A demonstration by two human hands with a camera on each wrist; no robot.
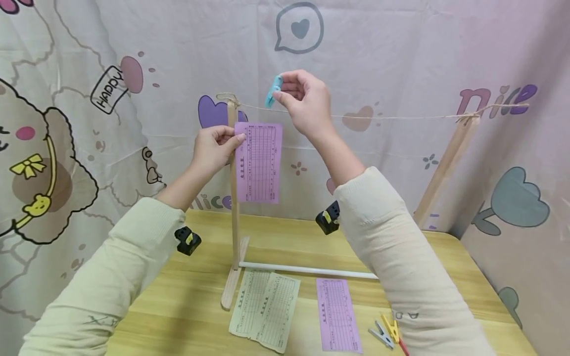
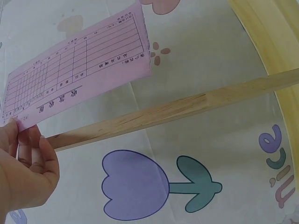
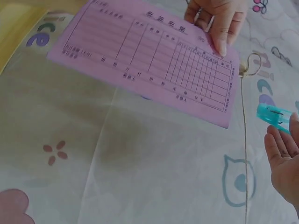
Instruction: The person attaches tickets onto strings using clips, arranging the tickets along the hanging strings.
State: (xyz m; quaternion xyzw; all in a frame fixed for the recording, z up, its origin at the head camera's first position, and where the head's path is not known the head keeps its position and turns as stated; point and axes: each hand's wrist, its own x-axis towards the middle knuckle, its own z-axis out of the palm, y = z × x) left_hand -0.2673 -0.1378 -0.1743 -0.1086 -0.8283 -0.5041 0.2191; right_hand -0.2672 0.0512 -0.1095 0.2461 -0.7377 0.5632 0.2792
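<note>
A pink printed slip (image 1: 262,163) hangs upright just below the string (image 1: 378,117), its upper left edge pinched by my left hand (image 1: 213,151) beside the left wooden post (image 1: 235,217). My right hand (image 1: 309,104) pinches a light blue clothespin (image 1: 273,91) above the string, to the upper right of the slip. In the left wrist view, the thumb and fingers of my left hand (image 2: 28,168) hold one corner of the slip (image 2: 79,70). The right wrist view has the clothespin (image 3: 275,116) in my right hand (image 3: 285,163), apart from the slip (image 3: 149,60).
Green printed slips (image 1: 267,309) and another pink slip (image 1: 339,316) lie on the wooden table (image 1: 178,296). Grey (image 1: 380,334) and yellow (image 1: 390,327) clothespins lie near my right sleeve, with a red one partly hidden. A white rod (image 1: 307,270) runs along the stand's base; the right post (image 1: 447,168) leans.
</note>
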